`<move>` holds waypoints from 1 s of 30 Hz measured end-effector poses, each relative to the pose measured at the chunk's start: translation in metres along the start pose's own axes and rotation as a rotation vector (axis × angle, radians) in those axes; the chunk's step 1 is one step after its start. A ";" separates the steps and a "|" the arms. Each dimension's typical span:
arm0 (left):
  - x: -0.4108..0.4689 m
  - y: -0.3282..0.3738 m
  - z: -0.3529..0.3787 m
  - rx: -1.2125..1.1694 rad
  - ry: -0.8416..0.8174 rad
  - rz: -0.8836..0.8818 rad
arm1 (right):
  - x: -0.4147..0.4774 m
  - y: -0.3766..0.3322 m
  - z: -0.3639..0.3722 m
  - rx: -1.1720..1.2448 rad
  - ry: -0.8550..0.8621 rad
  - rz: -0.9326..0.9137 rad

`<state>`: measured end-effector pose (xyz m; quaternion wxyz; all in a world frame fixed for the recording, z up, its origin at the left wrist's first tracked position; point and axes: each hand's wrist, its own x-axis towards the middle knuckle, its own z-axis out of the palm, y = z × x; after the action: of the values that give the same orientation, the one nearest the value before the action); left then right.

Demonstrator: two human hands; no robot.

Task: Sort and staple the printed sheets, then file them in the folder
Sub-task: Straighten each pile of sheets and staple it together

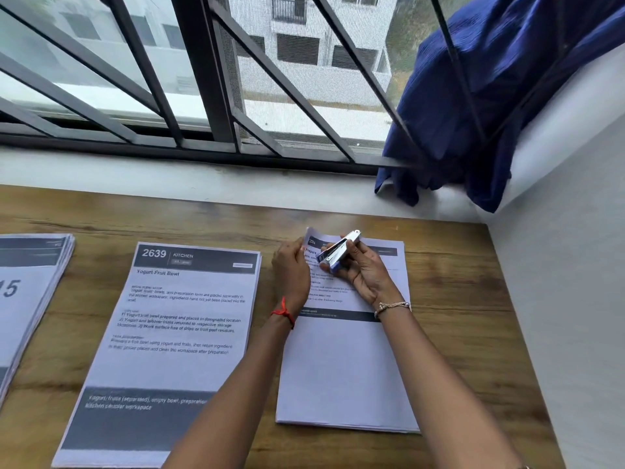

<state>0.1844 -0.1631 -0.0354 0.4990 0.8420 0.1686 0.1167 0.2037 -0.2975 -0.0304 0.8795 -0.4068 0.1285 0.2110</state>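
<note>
Your two arms reach over the right pile of sheets point(345, 367), where your left hand point(292, 269) pinches its far left corner up so your right hand point(363, 269), wrapped around the stapler point(338, 253), can bite there

The top sheet of the middle stack point(176, 333) carries a dark header band reading "2639" and "KITCHEN", with the title "Yogurt Fruit Bowl" below it. Its body text is partly legible — "Yogurt fruit bowl prepared and placed in designated location", then "Yogurt and leftover fruits returned to respective storage", then "Work surface free of drips or fruit peel residues". The dark band at the foot of that sheet reads "Yogurt, fruits (separated), empty bowl, preparation" and "kitchen counter workspace". The left stack point(27, 299) shows only the large digits "15", cut off by the frame edge. On the right stack point(345, 367) the word "Prepare" can be read near the top — the rest is too small.
</note>
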 end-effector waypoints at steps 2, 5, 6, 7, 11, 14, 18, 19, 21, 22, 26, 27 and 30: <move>-0.005 0.001 -0.001 -0.017 0.069 0.009 | 0.000 0.000 0.001 0.000 -0.003 0.002; -0.007 0.004 -0.002 -0.058 0.133 -0.097 | -0.001 0.000 0.000 -0.006 -0.012 0.006; -0.006 0.004 -0.002 -0.077 0.144 -0.131 | -0.001 0.000 0.000 -0.005 -0.017 0.006; -0.005 0.004 -0.002 -0.101 0.153 -0.159 | -0.001 0.000 -0.001 -0.005 -0.020 0.007; -0.006 0.001 0.000 -0.139 0.191 -0.176 | 0.001 -0.003 0.001 -0.041 -0.025 0.011; -0.008 -0.006 0.002 -0.183 0.215 -0.159 | 0.009 -0.008 0.004 -0.028 0.018 -0.008; -0.013 -0.011 0.005 -0.236 0.222 -0.123 | 0.023 -0.025 0.015 -0.048 0.029 -0.096; -0.013 -0.012 0.006 -0.249 0.222 -0.117 | 0.027 -0.029 0.019 -0.070 0.036 -0.111; -0.013 -0.014 0.008 -0.252 0.225 -0.104 | 0.034 -0.034 0.026 -0.126 0.032 -0.141; -0.013 -0.015 0.008 -0.254 0.224 -0.099 | 0.037 -0.036 0.029 -0.151 0.014 -0.153; -0.014 -0.015 0.009 -0.267 0.228 -0.084 | 0.049 -0.036 0.034 -0.367 -0.035 -0.158; -0.014 -0.016 0.009 -0.267 0.236 -0.089 | 0.051 -0.035 0.034 -0.441 -0.038 -0.153; -0.013 -0.017 0.011 -0.291 0.242 -0.104 | 0.055 -0.033 0.035 -0.603 -0.063 -0.125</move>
<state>0.1742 -0.1695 -0.0563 0.5968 0.7311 0.2520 0.2142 0.2699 -0.2749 -0.0082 0.7339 -0.6498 0.0075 0.1977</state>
